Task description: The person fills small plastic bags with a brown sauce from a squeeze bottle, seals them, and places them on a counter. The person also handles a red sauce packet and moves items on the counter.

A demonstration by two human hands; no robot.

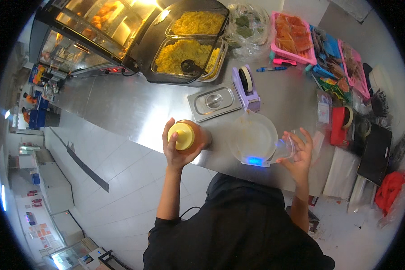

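My left hand (174,155) is wrapped round a squeeze bottle (198,137) with a yellow cap and orange-brown contents, over the front edge of the steel counter. A finger lies across the cap. In my right hand (302,155), thumb and fingers grip a small clear plastic cup (284,148), tilted at the right edge of a kitchen scale (253,135). The scale has a round pale plate and a blue lit display at its front. Whether the cup touches the scale, I cannot tell.
Behind the scale are a steel lid (214,101) and a purple tape dispenser (247,90). Trays of yellow rice (184,56) and a heated display case (94,31) stand at the back left. Pink baskets (294,38), a red tape dispenser (339,128) and a dark tablet (374,153) line the right.
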